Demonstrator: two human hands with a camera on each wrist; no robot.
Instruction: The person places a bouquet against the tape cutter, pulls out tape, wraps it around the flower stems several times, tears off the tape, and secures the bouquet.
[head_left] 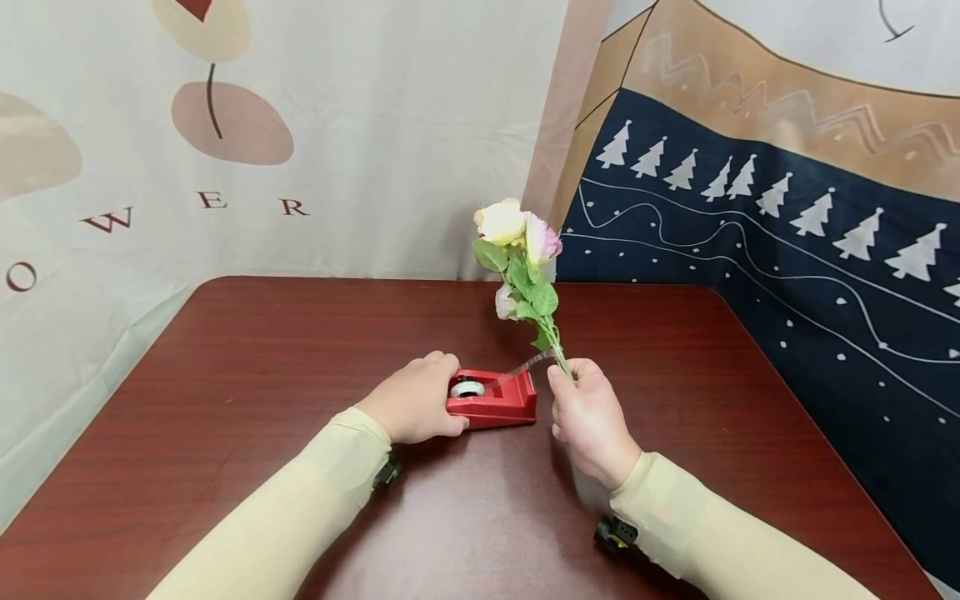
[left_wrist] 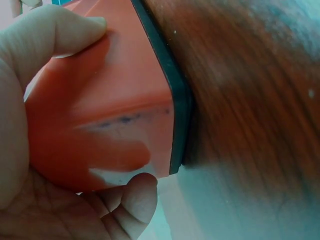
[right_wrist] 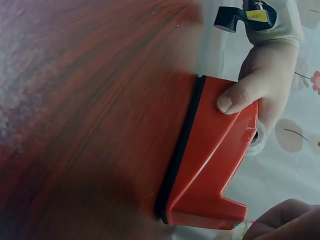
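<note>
A red tape dispenser (head_left: 498, 410) with a dark base stands on the table; its roll of clear tape (head_left: 468, 388) shows on top. My left hand (head_left: 420, 400) grips the dispenser's rear end, thumb on the near side, as the left wrist view shows on the red body (left_wrist: 130, 65). Right of it, my right hand (head_left: 592, 417) pinches the stems of a small bunch of artificial-looking flowers (head_left: 538, 292), cream, pink and white, tilted up and left. From the dispenser, a pulled-out strip of tape (head_left: 536, 360) runs up to the stems by the right fingers.
The dark red wooden table (head_left: 300, 333) spans the view. Behind it hangs a pale printed cloth (head_left: 390, 167), and on the right a navy cloth with white trees (head_left: 750, 250). A small dark camera (head_left: 615, 533) sits at the right wrist, another (head_left: 387, 472) at the left.
</note>
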